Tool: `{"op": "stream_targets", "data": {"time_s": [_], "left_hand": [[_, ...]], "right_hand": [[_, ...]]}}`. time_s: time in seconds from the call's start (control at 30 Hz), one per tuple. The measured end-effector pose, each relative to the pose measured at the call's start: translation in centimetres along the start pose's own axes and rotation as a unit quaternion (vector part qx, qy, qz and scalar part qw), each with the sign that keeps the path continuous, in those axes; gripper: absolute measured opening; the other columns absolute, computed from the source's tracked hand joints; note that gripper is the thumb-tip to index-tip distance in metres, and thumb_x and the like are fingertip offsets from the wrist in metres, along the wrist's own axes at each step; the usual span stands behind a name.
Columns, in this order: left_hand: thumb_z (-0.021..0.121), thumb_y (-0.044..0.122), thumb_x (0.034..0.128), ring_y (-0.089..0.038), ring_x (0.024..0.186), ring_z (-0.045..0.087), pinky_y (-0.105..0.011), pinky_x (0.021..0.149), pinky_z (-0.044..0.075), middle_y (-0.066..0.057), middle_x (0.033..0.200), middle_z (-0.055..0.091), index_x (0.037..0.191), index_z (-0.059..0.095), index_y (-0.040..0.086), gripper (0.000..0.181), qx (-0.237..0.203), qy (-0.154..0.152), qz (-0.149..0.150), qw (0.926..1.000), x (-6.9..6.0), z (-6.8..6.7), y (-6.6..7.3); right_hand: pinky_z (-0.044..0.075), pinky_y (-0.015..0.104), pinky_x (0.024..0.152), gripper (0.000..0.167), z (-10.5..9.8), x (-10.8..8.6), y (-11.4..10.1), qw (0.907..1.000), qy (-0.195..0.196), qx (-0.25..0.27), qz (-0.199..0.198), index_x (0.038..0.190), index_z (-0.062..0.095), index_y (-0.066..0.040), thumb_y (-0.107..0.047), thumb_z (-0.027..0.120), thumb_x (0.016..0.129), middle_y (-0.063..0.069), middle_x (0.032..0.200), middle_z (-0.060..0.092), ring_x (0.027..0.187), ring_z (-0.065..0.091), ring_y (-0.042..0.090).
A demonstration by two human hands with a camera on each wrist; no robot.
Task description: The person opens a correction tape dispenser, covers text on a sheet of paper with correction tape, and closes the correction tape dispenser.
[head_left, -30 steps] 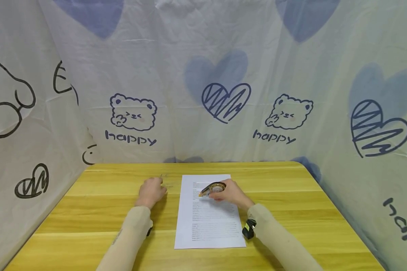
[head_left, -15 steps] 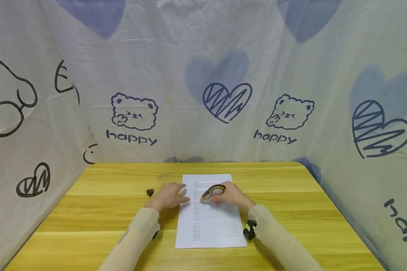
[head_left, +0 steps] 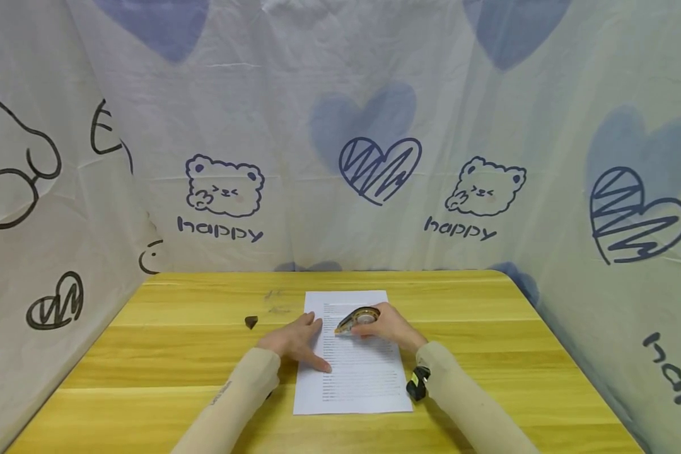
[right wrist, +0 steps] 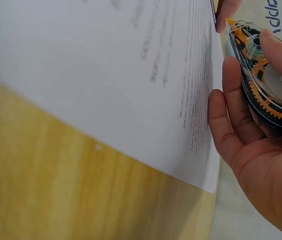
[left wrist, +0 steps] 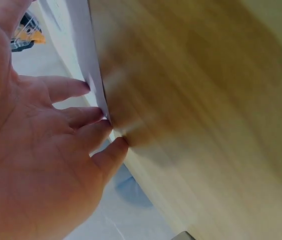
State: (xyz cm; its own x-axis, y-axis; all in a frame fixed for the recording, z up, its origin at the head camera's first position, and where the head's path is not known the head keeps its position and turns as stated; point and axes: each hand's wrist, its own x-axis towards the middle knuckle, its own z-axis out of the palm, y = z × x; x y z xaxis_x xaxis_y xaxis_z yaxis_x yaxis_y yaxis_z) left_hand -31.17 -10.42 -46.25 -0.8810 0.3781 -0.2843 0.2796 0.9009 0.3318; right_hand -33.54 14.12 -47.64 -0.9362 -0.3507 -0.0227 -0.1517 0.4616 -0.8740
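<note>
A printed white sheet (head_left: 363, 384) lies on the wooden table. My right hand (head_left: 390, 326) grips a clear correction tape dispenser (head_left: 356, 318) with orange gears, its tip at the sheet's left text lines; the right wrist view shows the dispenser (right wrist: 268, 75) between thumb and fingers of the hand (right wrist: 265, 160). With fingers spread, my left hand (head_left: 297, 343) rests across the sheet's left edge, thumb lower down on the paper. In the left wrist view this hand's (left wrist: 46, 135) fingertips touch the paper's edge and the table.
A small dark cap-like piece (head_left: 251, 322) lies on the table (head_left: 176, 353) left of the sheet. Faint marks or a clear thing, I cannot tell which, show near the back. A patterned white cloth (head_left: 295, 189) hangs behind and on both sides.
My left hand has moved right from the table onto the sheet's left edge, its fingers spread, and the small dark piece has come into view. The dispenser has shifted slightly on the page.
</note>
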Motion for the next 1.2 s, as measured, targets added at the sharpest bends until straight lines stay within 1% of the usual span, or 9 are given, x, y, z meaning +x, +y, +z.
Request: {"op": "stream_targets", "data": {"time_s": [0.13,0.3,0.53,0.7,0.77,0.93,1.07,1.2], "left_hand": [[0.080,0.065,0.0671,-0.032,0.151,0.016,-0.050,0.121,0.022,-0.016,0.164,0.013,0.155,0.028,0.010,0.116,-0.004,-0.001,0.003,1.0000,0.0,0.0,0.1],[0.081,0.065,0.0664,-0.033,0.151,0.016,-0.051,0.121,0.022,-0.017,0.164,0.014,0.155,0.028,0.010,0.117,-0.009,-0.002,-0.001,1.0000,0.1,-0.1,0.3],[0.079,0.067,0.0662,-0.032,0.152,0.016,-0.051,0.120,0.024,-0.018,0.163,0.015,0.155,0.029,0.011,0.117,0.007,-0.001,-0.016,0.9999,0.2,0.1,0.8],[0.079,0.066,0.0674,-0.033,0.152,0.013,-0.051,0.120,0.025,-0.020,0.163,0.014,0.155,0.028,0.006,0.117,0.014,-0.003,-0.022,0.9996,0.2,0.0,1.4],[0.079,0.065,0.0678,-0.033,0.152,0.013,-0.049,0.120,0.024,-0.020,0.163,0.014,0.154,0.028,0.004,0.118,0.021,-0.007,-0.023,0.9995,0.3,-0.1,1.6],[0.079,0.063,0.0692,-0.031,0.152,0.014,-0.046,0.121,0.023,-0.020,0.163,0.013,0.154,0.026,0.000,0.118,0.035,-0.015,-0.017,0.9991,0.6,0.0,1.6],[0.081,0.060,0.0692,-0.031,0.152,0.015,-0.046,0.121,0.023,-0.019,0.163,0.014,0.153,0.028,0.000,0.116,0.026,-0.014,-0.013,0.9995,0.6,0.0,1.5],[0.083,0.058,0.0686,-0.030,0.152,0.014,-0.047,0.121,0.023,-0.018,0.164,0.014,0.153,0.030,0.003,0.114,0.013,-0.012,-0.013,0.9998,0.5,0.0,1.4]], "right_hand": [[0.057,0.029,0.072,0.034,0.0,0.1,-0.1,0.9999,0.013,-0.002,0.003,0.105,0.072,-0.008,-0.029,0.083,0.080,0.004,0.090,0.075,0.074,0.072,0.019],[0.058,0.030,0.070,0.033,0.1,0.4,0.0,0.9999,0.010,-0.009,-0.004,0.102,0.073,-0.008,-0.028,0.084,0.078,0.004,0.088,0.075,0.073,0.072,0.018],[0.057,0.027,0.069,0.030,0.2,0.9,0.1,0.9994,0.010,-0.032,-0.011,0.097,0.075,-0.009,-0.026,0.086,0.075,0.002,0.083,0.076,0.071,0.072,0.016],[0.054,0.026,0.068,0.030,0.0,1.0,0.1,0.9972,0.025,-0.069,-0.010,0.092,0.075,-0.011,-0.031,0.088,0.073,-0.002,0.078,0.075,0.069,0.068,0.012],[0.053,0.026,0.068,0.030,0.0,1.1,0.1,0.9965,0.025,-0.079,-0.012,0.091,0.075,-0.012,-0.033,0.088,0.073,-0.003,0.077,0.074,0.068,0.067,0.011],[0.053,0.026,0.067,0.029,0.1,1.3,0.1,0.9969,0.012,-0.074,-0.024,0.090,0.075,-0.010,-0.030,0.088,0.073,-0.002,0.077,0.074,0.068,0.065,0.010],[0.053,0.026,0.065,0.028,0.2,1.3,0.0,0.9966,0.010,-0.078,-0.022,0.089,0.075,-0.010,-0.030,0.088,0.073,-0.002,0.075,0.074,0.067,0.066,0.010],[0.054,0.026,0.066,0.029,0.3,1.3,-0.1,0.9962,0.008,-0.085,-0.020,0.090,0.075,-0.010,-0.030,0.087,0.074,-0.002,0.076,0.074,0.068,0.066,0.010]]}}
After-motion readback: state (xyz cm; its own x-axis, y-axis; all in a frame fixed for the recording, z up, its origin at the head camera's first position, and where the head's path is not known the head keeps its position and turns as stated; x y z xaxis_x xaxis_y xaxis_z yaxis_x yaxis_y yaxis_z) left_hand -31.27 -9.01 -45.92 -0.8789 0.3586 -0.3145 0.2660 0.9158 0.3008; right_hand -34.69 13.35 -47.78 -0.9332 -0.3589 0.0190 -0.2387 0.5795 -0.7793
